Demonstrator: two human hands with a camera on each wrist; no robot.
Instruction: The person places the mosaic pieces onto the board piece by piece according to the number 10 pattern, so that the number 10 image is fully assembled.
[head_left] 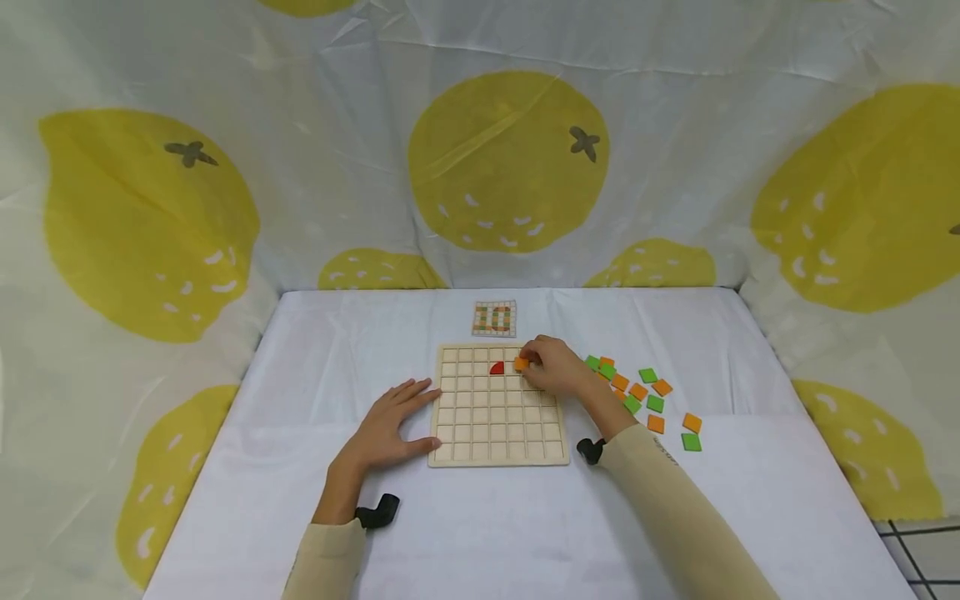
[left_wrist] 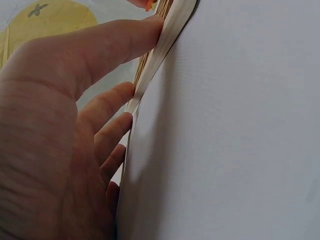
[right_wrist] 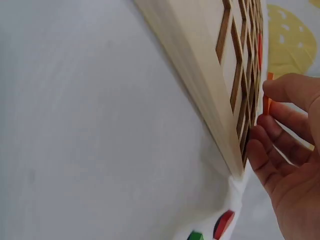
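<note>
A pale wooden grid board (head_left: 480, 433) lies flat on the white cloth. One red quarter-circle tile (head_left: 497, 367) sits in a cell near its top. My right hand (head_left: 553, 367) pinches an orange square tile (head_left: 521, 364) over the board's upper right cells, just right of the red one. In the right wrist view the orange tile (right_wrist: 268, 95) stands on edge between thumb and fingers. My left hand (head_left: 390, 425) lies at the board's left side, fingers spread, thumb and index fingertips touching its edge. The left wrist view shows the thumb against the board's rim (left_wrist: 172, 25).
A small patterned card (head_left: 494, 319) lies behind the board. Several loose orange and green square tiles (head_left: 656, 404) are scattered to the right, partly behind the right forearm. A lemon-print cloth (head_left: 510, 167) hangs at the back and sides.
</note>
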